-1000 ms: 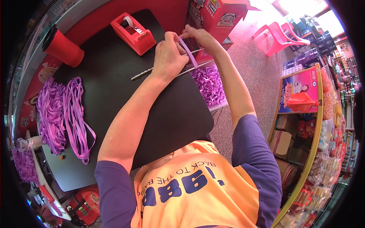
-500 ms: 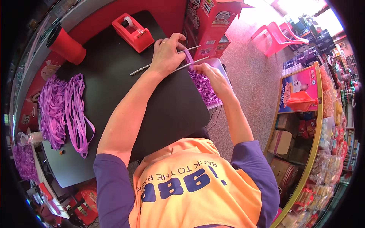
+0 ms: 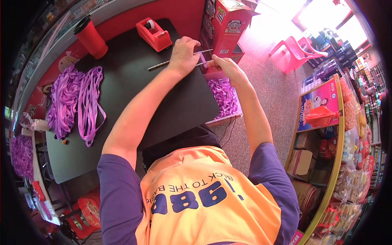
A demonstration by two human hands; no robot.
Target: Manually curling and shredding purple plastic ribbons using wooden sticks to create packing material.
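My left hand (image 3: 184, 56) is closed around thin metal rods (image 3: 159, 65) above the far right part of the black table. Two rod ends stick out to its right, and one twisted-looking end shows at its left. A short purple ribbon (image 3: 203, 59) runs across the rods between my hands. My right hand (image 3: 229, 70) pinches at the ribbon and the lower rod's end; its fingertips partly hide the grip. Below it, a light-coloured bin (image 3: 222, 120) holds many short purple ribbon pieces (image 3: 222, 96). Two bundles of long purple ribbon (image 3: 65, 102) lie at the table's left.
On the black table (image 3: 175, 110) stand a red tape dispenser (image 3: 154, 34) and a red cup-like cylinder (image 3: 91, 37). A red carton (image 3: 224, 26) stands beyond the bin. Farther right are a pink chair (image 3: 295, 54) and a shelf with goods (image 3: 318, 151). Black cables hang beside the bin.
The view has shifted slightly, so the table items appear farther right. Both hands stay at the rods and ribbon; my right hand has turned and come a little higher over the bin.
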